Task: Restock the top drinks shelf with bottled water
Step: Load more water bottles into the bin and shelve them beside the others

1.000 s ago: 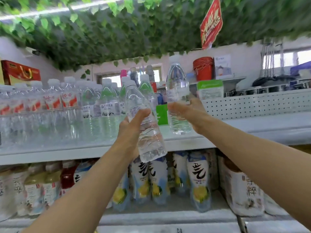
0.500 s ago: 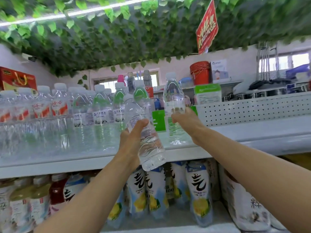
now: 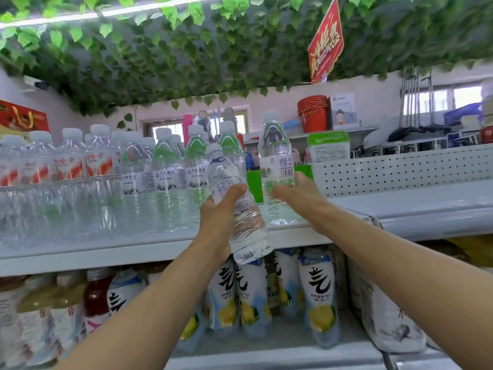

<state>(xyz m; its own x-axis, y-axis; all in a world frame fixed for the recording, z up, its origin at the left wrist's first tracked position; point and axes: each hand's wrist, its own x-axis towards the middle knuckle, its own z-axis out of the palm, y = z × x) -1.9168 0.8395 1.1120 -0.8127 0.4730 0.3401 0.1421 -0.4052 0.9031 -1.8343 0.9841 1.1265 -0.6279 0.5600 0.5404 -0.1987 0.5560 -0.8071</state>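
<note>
- Left hand (image 3: 220,218): the thumb lies across the near face of the tilted water bottle (image 3: 240,222), just under its label. The other fingers pass behind the bottle and are hidden. The grasp is closed round the bottle's middle.
- The tilted water bottle leans with its cap up and to the left. Its base hangs in front of the lip of the top shelf (image 3: 106,252) and is not set down on it.
- Right hand (image 3: 298,198): its fingers (image 3: 292,181) curl round the right side of the upright water bottle (image 3: 276,161), and the thumb crosses the lower near face. The grasp is closed just below the label.
- The upright water bottle stands with its base at the shelf surface, close to the front edge. It is at the right end of the row of shelved water bottles (image 3: 165,180) and just beside them.
- To the right of that bottle, the shelf runs on in front of a perforated back panel (image 3: 400,169).
- Below the top shelf, lemon-label drink bottles (image 3: 318,297) stand on the lower shelf.
- Change against the earlier frames:
  - Both grasps match.
  - The left bottle keeps the same tilt, low in front of the shelf lip.
  - The right bottle stays upright at the row's right end.
  - No clear shift of either bottle can be read.
</note>
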